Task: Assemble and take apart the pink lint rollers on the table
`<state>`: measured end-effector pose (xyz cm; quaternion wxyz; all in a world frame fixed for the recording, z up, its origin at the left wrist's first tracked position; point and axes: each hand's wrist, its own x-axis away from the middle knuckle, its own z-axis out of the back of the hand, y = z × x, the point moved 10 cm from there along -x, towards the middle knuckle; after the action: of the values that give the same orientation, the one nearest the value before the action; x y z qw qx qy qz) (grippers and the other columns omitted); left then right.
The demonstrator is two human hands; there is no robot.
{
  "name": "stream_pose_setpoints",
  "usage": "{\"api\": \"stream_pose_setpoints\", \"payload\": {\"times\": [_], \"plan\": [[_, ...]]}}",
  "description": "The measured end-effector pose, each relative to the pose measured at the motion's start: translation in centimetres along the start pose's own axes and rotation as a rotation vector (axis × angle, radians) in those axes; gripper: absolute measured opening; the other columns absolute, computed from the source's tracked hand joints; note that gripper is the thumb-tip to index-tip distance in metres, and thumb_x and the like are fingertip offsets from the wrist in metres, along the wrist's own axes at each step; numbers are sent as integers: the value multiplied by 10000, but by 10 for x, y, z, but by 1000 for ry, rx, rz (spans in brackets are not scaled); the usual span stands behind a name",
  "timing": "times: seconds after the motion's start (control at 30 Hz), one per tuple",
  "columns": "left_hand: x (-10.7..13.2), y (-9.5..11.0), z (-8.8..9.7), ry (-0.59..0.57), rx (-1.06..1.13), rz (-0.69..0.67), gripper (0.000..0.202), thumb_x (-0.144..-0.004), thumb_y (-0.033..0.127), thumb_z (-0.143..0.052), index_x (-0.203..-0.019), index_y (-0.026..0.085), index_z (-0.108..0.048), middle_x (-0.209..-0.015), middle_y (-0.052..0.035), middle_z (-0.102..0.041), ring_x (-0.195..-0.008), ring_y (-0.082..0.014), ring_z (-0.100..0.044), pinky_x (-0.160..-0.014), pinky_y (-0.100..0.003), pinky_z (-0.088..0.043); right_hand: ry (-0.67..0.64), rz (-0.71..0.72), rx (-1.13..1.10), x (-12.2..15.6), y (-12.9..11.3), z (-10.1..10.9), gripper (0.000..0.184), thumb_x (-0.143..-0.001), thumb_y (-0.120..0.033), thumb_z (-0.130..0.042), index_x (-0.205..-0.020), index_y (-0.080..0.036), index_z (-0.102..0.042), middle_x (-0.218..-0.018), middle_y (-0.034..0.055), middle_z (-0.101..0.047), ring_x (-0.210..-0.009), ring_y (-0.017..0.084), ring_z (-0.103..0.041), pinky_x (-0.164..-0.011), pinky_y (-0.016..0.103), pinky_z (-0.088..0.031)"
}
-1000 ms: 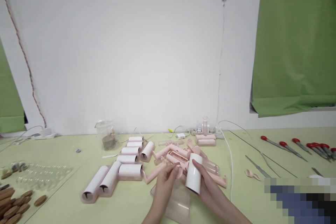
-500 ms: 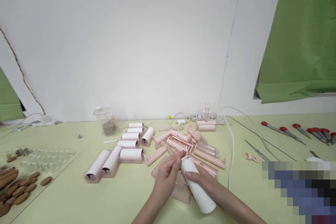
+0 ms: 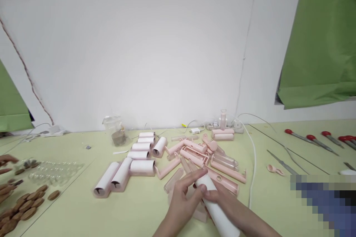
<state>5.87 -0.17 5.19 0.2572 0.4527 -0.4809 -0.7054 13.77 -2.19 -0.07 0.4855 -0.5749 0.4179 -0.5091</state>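
A white lint roller paper roll (image 3: 219, 214) is tilted in front of me, its far end pointing away from me. My right hand (image 3: 229, 205) wraps round the roll from the right, with the thumb over the top. My left hand (image 3: 186, 200) is closed on the roll's far end, fingertips over the rim and thumb near the right thumb. Just beyond lie pink lint roller parts: a pink half-shell with a round hole (image 3: 222, 181), pink handles (image 3: 228, 168) and clear covers (image 3: 224, 160). A pale piece (image 3: 200, 214) under my hands is partly hidden.
Several white rolls in pink cases (image 3: 142, 166) lie left of the pile. Wooden oval pieces (image 3: 29, 213) and clear beaded items (image 3: 55, 172) are at far left, with another person's hand (image 3: 7, 161). A white cable (image 3: 253, 170), tweezers (image 3: 282, 161) and red-ended tools (image 3: 319, 142) lie right.
My left fingers have moved from beside the roll's far end onto it, closing over its rim. The roll sits slightly lower and further right. Another person's hand has appeared at far left.
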Motion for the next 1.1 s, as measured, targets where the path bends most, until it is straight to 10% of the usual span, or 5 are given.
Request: {"api": "stream_pose_setpoints", "payload": {"times": [0.2,0.5,0.77,1.1], "plan": [[-7,6,9,42,65,4,282,-753,347,-550,-985,218,-644,-1101,-67,-602,-1070,-249,-497,-927,-354,-386,12,91,-115,-10,-11,12,382,-684,-414,-574,-1010,-215,-550,-869,26,-616,-801,204,-552,-700,290,-413],[8,14,78,606,-35,-148,277,-774,327,-536,-1031,239,-590,-1168,-53,-520,-1170,-221,-381,-948,-325,-349,129,47,-558,-43,10,37,426,-636,-477,-589,-981,-228,-592,-955,48,-623,-866,218,-584,-784,343,-434],[22,25,38,425,-314,-378,280,-758,168,-547,-1017,269,-582,-1114,-83,-508,-1091,-237,-449,-891,-371,-396,-139,143,-614,-14,-15,0,464,-711,-514,-540,-1075,-226,-551,-1188,55,-518,-1064,219,-488,-931,350,-331],[39,29,-23,166,-318,-730,611,-700,9,-521,-1142,322,-238,-968,-58,-529,-920,-209,-511,-870,-444,-399,52,328,-103,-1,-31,17,1151,-504,-324,-774,-1341,-258,13,-877,45,-586,-854,234,-564,-799,424,-404]]}}
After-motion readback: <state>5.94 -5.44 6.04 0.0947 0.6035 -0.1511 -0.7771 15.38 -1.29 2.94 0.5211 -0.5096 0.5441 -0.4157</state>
